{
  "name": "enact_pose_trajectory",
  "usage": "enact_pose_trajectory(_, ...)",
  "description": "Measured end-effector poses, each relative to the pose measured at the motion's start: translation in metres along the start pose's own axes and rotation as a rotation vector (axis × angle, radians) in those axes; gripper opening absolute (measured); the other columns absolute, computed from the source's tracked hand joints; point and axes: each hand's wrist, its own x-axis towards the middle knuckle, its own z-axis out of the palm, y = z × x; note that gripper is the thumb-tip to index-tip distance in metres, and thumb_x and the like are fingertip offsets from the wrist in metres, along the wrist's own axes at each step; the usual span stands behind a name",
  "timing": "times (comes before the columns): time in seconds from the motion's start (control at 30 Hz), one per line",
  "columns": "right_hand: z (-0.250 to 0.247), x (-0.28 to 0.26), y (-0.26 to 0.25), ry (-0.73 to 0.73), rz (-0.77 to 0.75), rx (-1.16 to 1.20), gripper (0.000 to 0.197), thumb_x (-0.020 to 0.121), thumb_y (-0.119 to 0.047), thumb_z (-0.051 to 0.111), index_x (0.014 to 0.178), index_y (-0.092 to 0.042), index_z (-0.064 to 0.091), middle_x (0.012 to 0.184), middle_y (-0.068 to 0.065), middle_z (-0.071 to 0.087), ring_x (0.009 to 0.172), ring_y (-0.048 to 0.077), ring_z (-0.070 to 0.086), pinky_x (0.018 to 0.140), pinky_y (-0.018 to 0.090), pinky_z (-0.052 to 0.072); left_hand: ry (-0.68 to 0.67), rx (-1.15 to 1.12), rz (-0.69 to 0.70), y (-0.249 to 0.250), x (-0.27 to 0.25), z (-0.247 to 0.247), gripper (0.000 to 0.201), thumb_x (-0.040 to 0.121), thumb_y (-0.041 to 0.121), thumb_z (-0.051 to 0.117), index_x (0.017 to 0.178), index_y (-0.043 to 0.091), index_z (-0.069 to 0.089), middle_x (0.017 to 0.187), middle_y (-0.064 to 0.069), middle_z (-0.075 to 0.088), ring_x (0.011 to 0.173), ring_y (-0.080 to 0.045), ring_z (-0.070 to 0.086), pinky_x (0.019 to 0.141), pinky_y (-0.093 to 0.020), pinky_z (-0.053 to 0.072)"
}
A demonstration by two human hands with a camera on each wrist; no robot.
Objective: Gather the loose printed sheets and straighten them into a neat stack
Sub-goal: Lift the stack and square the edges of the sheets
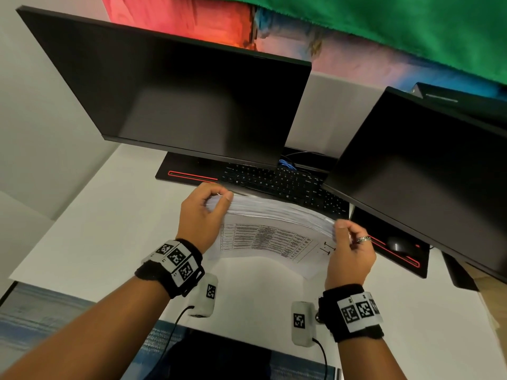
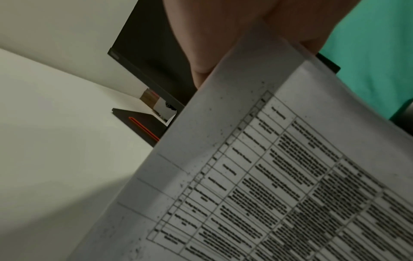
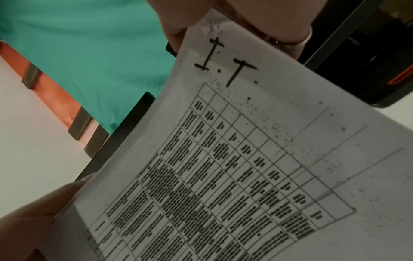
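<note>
Sheets [image 1: 270, 237] upright over desk [image 1: 109, 229]; left hand [image 1: 201, 212], right hand [image 1: 349, 250] grip ends.

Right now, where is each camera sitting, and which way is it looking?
Head: worn on the head, looks forward and down at the desk, monitors, keyboard; shows both forearms, the left hand and right hand gripping the stack of sheets.
Left wrist: looks along the left hand at the printed table; fingers show.
Right wrist: looks along the right hand at the same page; fingers show.
Shared: all three see the top sheet's table.
</note>
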Motion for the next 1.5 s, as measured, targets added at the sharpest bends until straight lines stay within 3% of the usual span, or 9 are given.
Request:
enact_pose_trajectory(0.2, 0.003, -0.002, 0.004, 0.032, 0.002, 0.033, 0.016, 0.094, -0.009, 0.062, 0.086, -0.021, 0.068, 0.077, -0.005, 0.057, 0.062, -0.009, 0.053, 0.061, 0.005, 0.046, 0.061, -0.057, -0.15, -0.005, 0.0, -0.001, 0.009, 0.091, 0.002, 0.061, 0.086, 0.009, 0.063, 0.089, -0.002, 0.069, 0.081, -0.006, 0.061, 0.076, -0.018, 0.048)
enact_pose_trajectory(0.33, 0.006, -0.003, 0.005, 0.041, 0.013, 0.037, 0.012, 0.093, -0.012, 0.064, 0.088, -0.021, 0.068, 0.085, -0.005, 0.064, 0.073, -0.009, 0.06, 0.066, 0.007, 0.048, 0.077, -0.162, -0.146, -0.004, -0.001, -0.001, 0.013, 0.089, 0.0, 0.064, 0.092, 0.011, 0.057, 0.09, -0.007, 0.066, 0.084, -0.019, 0.061, 0.079, -0.026, 0.05)
enact_pose_trajectory(0.5, 0.004, -0.002, 0.008, 0.012, 0.028, 0.014, 0.012, 0.09, -0.011, 0.067, 0.101, -0.017, 0.064, 0.091, -0.007, 0.063, 0.075, -0.011, 0.061, 0.066, 0.009, 0.05, 0.057, -0.18, -0.165, -0.003, 0.003, -0.001, 0.011, 0.09, 0.001, 0.064, 0.096, 0.01, 0.06, 0.09, 0.0, 0.065, 0.084, -0.011, 0.06, 0.08, -0.027, 0.051)
enact_pose_trajectory(0.67, 0.004, -0.002, 0.003, -0.031, -0.035, -0.046, 0.016, 0.091, -0.01, 0.067, 0.093, -0.026, 0.067, 0.09, -0.007, 0.065, 0.077, -0.009, 0.061, 0.067, 0.009, 0.05, 0.016, -0.176, -0.162, -0.002, 0.001, -0.002, 0.009, 0.091, 0.005, 0.065, 0.09, 0.013, 0.067, 0.084, 0.011, 0.067, 0.079, 0.003, 0.059, 0.073, -0.011, 0.047)
enact_pose_trajectory(0.8, 0.005, -0.003, -0.004, -0.111, -0.116, -0.119, 0.015, 0.093, -0.009, 0.065, 0.091, -0.024, 0.069, 0.09, -0.012, 0.068, 0.082, -0.005, 0.064, 0.067, 0.013, 0.053, 0.003, -0.125, -0.137, -0.004, 0.001, -0.003, 0.007, 0.09, 0.007, 0.068, 0.086, 0.013, 0.07, 0.086, 0.009, 0.069, 0.079, 0.003, 0.061, 0.073, -0.011, 0.048)
enact_pose_trajectory(1.0, 0.008, -0.003, -0.003, 0.012, -0.098, -0.063, 0.027, 0.091, -0.003, 0.059, 0.082, -0.027, 0.063, 0.098, 0.002, 0.072, 0.092, 0.017, 0.063, 0.084, 0.033, 0.051, 0.044, -0.162, -0.203, -0.002, 0.003, 0.002, 0.011, 0.091, 0.003, 0.061, 0.085, 0.011, 0.066, 0.086, -0.002, 0.069, 0.079, -0.002, 0.06, 0.073, -0.013, 0.049)
enact_pose_trajectory(1.17, 0.013, -0.002, -0.003, 0.04, -0.086, -0.08, 0.025, 0.088, -0.009, 0.066, 0.079, -0.032, 0.066, 0.094, 0.002, 0.071, 0.088, 0.024, 0.063, 0.08, 0.034, 0.053, 0.053, -0.187, -0.213, 0.0, 0.005, 0.003, 0.008, 0.093, 0.008, 0.063, 0.087, 0.01, 0.068, 0.084, 0.001, 0.067, 0.079, -0.005, 0.058, 0.075, -0.014, 0.047)
enact_pose_trajectory(1.33, 0.008, -0.008, -0.004, -0.034, -0.158, -0.164, 0.032, 0.092, -0.002, 0.061, 0.09, -0.033, 0.065, 0.1, 0.003, 0.07, 0.085, 0.013, 0.066, 0.066, 0.012, 0.052, 0.043, -0.19, -0.238, -0.002, 0.006, 0.003, 0.009, 0.095, 0.014, 0.062, 0.09, 0.01, 0.068, 0.084, 0.002, 0.067, 0.08, -0.01, 0.059, 0.076, -0.023, 0.048)
enact_pose_trajectory(1.5, 0.007, -0.006, 0.0, 0.024, -0.12, -0.141, 0.016, 0.094, -0.015, 0.063, 0.1, -0.03, 0.065, 0.1, -0.001, 0.07, 0.095, 0.021, 0.065, 0.085, 0.034, 0.054, 0.045, -0.22, -0.255, -0.004, 0.004, 0.003, 0.008, 0.096, 0.013, 0.059, 0.095, 0.012, 0.067, 0.089, -0.003, 0.069, 0.083, -0.013, 0.061, 0.078, -0.025, 0.048)
